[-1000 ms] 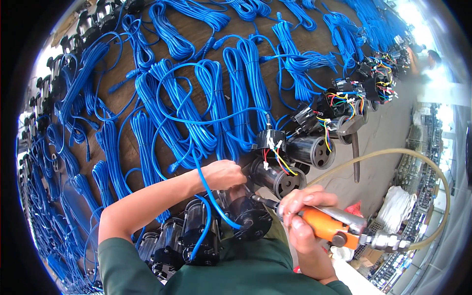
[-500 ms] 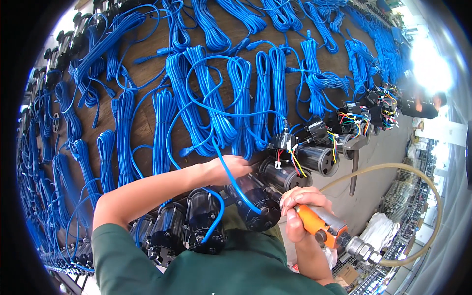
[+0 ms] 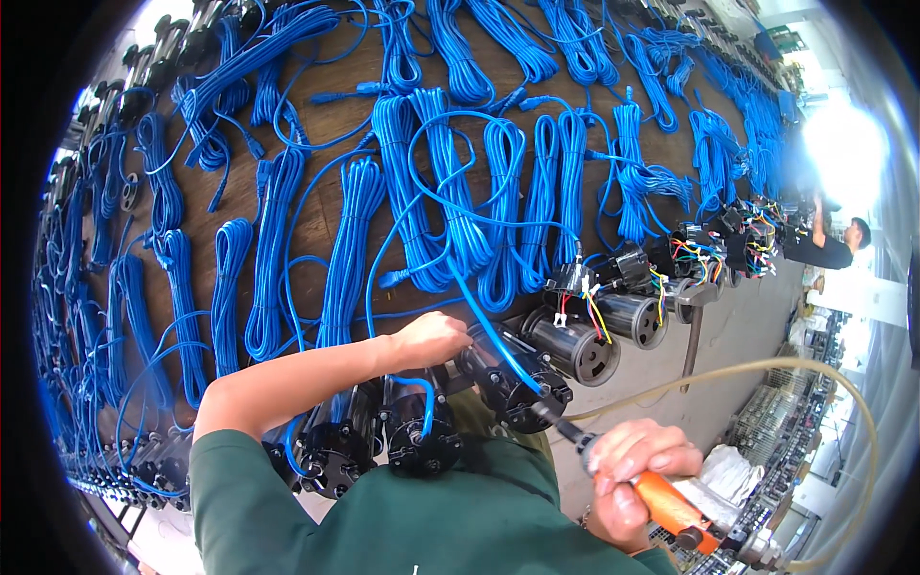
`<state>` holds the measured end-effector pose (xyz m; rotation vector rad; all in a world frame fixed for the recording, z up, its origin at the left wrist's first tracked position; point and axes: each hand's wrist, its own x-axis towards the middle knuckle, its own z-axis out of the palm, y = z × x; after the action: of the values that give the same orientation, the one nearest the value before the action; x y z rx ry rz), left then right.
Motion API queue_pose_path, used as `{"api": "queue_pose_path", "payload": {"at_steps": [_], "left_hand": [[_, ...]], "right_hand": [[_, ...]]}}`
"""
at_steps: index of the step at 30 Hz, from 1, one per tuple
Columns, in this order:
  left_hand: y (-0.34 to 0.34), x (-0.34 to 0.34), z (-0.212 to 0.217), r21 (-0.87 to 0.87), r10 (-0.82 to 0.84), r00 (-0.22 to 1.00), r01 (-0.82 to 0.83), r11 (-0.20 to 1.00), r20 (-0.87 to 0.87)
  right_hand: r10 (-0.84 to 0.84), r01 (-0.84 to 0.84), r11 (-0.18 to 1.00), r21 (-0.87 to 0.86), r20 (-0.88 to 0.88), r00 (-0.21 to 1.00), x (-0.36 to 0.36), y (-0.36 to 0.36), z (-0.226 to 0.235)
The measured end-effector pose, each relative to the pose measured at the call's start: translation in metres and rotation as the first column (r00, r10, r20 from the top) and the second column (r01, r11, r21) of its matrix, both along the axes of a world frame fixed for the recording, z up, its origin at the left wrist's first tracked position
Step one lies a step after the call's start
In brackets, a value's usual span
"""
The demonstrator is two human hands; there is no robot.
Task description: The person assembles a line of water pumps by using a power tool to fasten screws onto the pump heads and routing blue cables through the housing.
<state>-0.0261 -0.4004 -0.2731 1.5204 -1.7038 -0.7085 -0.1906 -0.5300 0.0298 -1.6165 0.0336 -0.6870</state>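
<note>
My right hand point(image 3: 637, 470) is wrapped round an orange and grey air screwdriver point(image 3: 676, 506), which has a hose at its rear. Its dark shaft points up and left to the near end of a black cylindrical housing point(image 3: 500, 376); whether the tip touches is hard to tell. A blue cable runs into that end cap. My left hand point(image 3: 436, 340) is closed in a fist against the housing's far left side, and what its fingers hold is hidden. Just left stand two similar housings with blue cables, one point(image 3: 420, 422) close beside my left forearm.
Coiled blue cables point(image 3: 407, 192) cover the brown table point(image 3: 311, 206). More black cylinders point(image 3: 575, 343) with coloured wires line its edge at right, near a hammer point(image 3: 692, 326). The beige air hose point(image 3: 767, 366) loops at right. Another person point(image 3: 829, 251) stands at the far right.
My right hand and the screwdriver have drawn back down and to the right, baring the tool's shaft. The view has shifted, so the table's cables appear farther right. My left hand stays by the housing.
</note>
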Motion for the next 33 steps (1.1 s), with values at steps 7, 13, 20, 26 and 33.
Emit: {"api": "queue_pose_path", "payload": {"at_steps": [7, 13, 20, 26, 33], "left_hand": [[0.003, 0.001, 0.002, -0.037, 0.006, 1.000, -0.007, 0.999, -0.020], [0.001, 0.001, 0.007, -0.026, -0.032, 0.999, 0.032, 0.999, -0.002], [0.008, 0.061, 0.133, 0.528, -0.018, 0.980, -0.093, 0.844, 0.200], [0.037, -0.029, 0.281, -0.267, 0.822, 0.400, -0.808, 0.525, 0.405], [-0.037, -0.276, 0.138, 0.711, 0.016, -0.799, -0.526, 0.467, -0.601]], "right_hand": [[0.056, -0.074, 0.987, -0.140, -0.127, 0.990, 0.030, 0.019, -0.056], [0.092, -0.119, 0.970, -0.211, -0.136, 0.986, 0.031, 0.015, -0.067], [0.079, -0.086, 0.995, -0.059, -0.105, 0.991, 0.034, 0.016, -0.073], [0.164, -0.163, 0.981, 0.108, 0.003, 0.987, 0.019, -0.005, -0.055], [0.369, -0.391, 0.916, 0.092, 0.195, 0.909, -0.054, -0.051, -0.026]]}}
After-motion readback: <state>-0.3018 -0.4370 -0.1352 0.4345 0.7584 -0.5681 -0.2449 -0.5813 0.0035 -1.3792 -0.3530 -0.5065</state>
